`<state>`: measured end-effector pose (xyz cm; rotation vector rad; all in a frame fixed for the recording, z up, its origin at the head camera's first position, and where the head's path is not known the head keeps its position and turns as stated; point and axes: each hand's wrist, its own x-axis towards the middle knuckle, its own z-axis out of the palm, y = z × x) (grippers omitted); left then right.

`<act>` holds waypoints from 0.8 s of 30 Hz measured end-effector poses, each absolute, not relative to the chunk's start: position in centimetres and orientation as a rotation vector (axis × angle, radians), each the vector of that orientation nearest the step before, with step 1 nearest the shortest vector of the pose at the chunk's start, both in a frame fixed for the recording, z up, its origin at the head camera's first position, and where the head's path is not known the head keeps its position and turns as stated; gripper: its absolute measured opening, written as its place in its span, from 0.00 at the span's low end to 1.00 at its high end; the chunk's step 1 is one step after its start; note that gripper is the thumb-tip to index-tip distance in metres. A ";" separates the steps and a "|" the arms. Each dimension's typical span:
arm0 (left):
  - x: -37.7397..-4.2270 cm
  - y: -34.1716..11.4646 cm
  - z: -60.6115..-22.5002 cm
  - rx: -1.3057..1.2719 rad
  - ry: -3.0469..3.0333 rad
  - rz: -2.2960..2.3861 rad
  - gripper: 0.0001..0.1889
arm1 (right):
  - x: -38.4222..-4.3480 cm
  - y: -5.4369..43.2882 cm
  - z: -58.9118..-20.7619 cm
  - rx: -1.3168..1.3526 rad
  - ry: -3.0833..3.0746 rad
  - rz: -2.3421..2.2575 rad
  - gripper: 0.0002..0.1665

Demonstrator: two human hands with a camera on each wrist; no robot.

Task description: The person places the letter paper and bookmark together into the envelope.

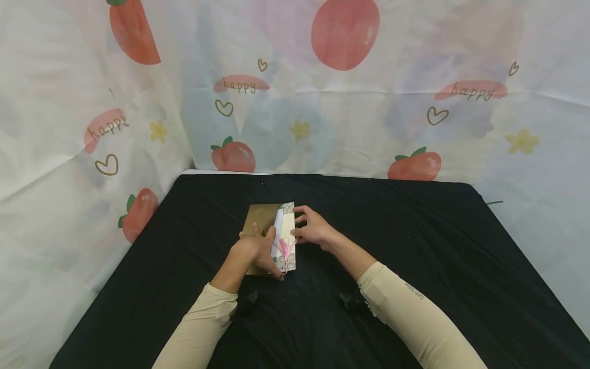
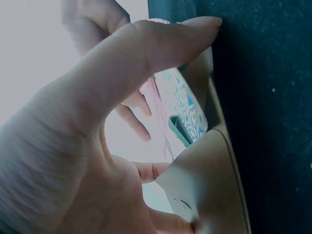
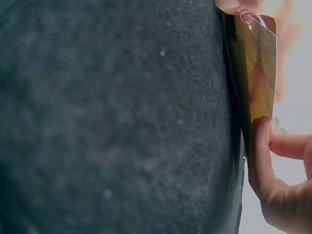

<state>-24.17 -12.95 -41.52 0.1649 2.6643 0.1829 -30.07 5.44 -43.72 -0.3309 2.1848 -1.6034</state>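
Note:
A cream card (image 1: pixel 288 223) with floral ends and a pink tassel (image 1: pixel 286 248) stands tilted along the right side of a flat gold-brown envelope (image 1: pixel 260 212). My left hand (image 1: pixel 255 251) is on the envelope, its thumb stretched to the card's lower end. In the left wrist view, fingers touch the curved brown paper (image 2: pixel 204 180), and the card's patterned end (image 2: pixel 183 102) shows beside it. Thumb and fingers of my right hand (image 1: pixel 315 227) pinch the card's right edge. In the right wrist view, the card's underside (image 3: pixel 261 78) looks golden. Some left fingertips are hidden.
Black cloth (image 1: pixel 415 256) covers the table, slightly creased. A pale printed fabric backdrop (image 1: pixel 276 31) rises behind and at the sides. A small dark object (image 1: pixel 351 301) sits beside the right sleeve (image 1: pixel 405 302).

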 end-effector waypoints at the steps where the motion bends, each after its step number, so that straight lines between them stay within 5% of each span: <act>1: -24.2 -13.0 -41.5 0.163 2.662 0.186 0.64 | -30.1 5.4 -43.8 -0.331 2.189 -1.602 0.38; 24: -24.2 -13.1 -41.7 0.162 2.670 0.228 0.64 | -29.8 4.9 -44.4 -0.262 2.268 -1.617 0.38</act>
